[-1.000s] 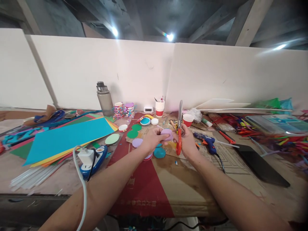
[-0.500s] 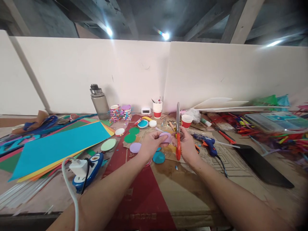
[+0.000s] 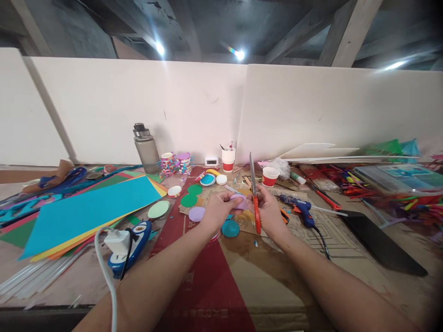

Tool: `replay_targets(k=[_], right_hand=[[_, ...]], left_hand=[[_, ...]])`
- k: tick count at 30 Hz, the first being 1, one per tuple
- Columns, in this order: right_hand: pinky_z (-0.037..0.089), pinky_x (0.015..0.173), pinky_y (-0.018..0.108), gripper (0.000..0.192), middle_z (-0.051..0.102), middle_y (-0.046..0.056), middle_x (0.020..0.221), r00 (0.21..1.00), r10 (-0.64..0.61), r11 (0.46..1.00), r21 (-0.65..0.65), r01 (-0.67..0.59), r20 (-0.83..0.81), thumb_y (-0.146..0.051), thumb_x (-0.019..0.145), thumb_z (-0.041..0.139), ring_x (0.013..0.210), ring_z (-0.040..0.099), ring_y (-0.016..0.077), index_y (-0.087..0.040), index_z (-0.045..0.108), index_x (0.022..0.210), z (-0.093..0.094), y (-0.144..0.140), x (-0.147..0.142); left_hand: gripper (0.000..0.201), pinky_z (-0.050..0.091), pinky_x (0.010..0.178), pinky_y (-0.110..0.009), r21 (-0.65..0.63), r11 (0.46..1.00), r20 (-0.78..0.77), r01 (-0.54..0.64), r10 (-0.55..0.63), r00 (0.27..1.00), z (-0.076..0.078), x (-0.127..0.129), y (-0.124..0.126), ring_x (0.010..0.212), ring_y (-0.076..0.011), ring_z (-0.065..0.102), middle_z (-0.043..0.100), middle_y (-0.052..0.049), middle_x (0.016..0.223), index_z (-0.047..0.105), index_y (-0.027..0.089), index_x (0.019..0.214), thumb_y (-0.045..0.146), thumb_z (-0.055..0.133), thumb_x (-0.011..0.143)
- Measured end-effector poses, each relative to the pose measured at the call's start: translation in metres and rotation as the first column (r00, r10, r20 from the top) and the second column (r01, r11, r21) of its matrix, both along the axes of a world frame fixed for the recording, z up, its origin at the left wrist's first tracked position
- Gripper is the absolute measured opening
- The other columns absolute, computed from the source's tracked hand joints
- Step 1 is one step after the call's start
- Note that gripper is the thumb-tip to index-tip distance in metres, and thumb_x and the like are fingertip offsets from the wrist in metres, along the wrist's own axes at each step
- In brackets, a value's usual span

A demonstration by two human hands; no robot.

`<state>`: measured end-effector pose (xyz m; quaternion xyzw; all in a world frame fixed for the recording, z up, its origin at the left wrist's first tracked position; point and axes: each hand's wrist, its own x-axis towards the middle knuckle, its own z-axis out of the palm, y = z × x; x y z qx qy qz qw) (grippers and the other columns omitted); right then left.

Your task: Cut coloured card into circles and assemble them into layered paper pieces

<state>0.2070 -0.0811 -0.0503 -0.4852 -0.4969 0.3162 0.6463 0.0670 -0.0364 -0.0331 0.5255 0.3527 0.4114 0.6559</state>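
My left hand (image 3: 218, 210) pinches a small lilac paper disc (image 3: 238, 201) held above the table's middle. My right hand (image 3: 269, 211) grips orange-handled scissors (image 3: 255, 199), blades pointing up and slightly left, right beside the disc. Both hands nearly touch. Loose paper circles lie under and around them: a lilac one (image 3: 196, 214), a teal one (image 3: 230, 228), two dark green ones (image 3: 189, 200) and a pale green one (image 3: 158, 209).
A stack of coloured paper sheets (image 3: 86, 208) covers the left. A power strip with a white plug (image 3: 126, 243) lies near the front left. A blue glue gun (image 3: 300, 208), red paper cups (image 3: 269, 175), a grey bottle (image 3: 144, 148) and a black slab (image 3: 379, 241) stand around.
The scissors have tilted a little to the left and the hands have shifted slightly; the disc stays pinched in my left hand. The camera view has moved slightly.
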Motion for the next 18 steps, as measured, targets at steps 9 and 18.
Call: replay_targets(k=[9, 18], right_hand=[[0.051, 0.08, 0.034, 0.053, 0.064, 0.006, 0.105, 0.964, -0.013, 1.0, 0.03, 0.005, 0.266, -0.038, 0.081, 0.066, 0.089, 0.061, 0.0189, -0.024, 0.045, 0.128, 0.005, -0.005, 0.008], [0.048, 0.084, 0.039, 0.041, 0.063, 0.007, 0.1, 0.791, 0.005, 0.999, 0.029, -0.029, 0.612, -0.041, 0.085, 0.061, 0.096, 0.058, 0.0251, -0.02, 0.055, 0.119, 0.016, -0.011, 0.017]], left_hand=[[0.039, 0.056, 0.06, -0.02, -0.019, 1.0, 0.106, 0.024, -0.022, 0.994, 0.011, -0.006, -0.001, 0.064, -0.0097, 0.063, 0.068, -0.001, 0.071, 0.07, 0.013, 0.073, 0.039, 0.091, 0.052], [0.03, 0.055, 0.057, -0.016, -0.044, 0.999, 0.268, -0.018, 0.03, 0.963, 0.033, -0.022, 0.012, 0.065, -0.0088, 0.064, 0.067, 0.0, 0.073, 0.066, 0.014, 0.076, 0.029, 0.087, 0.061]])
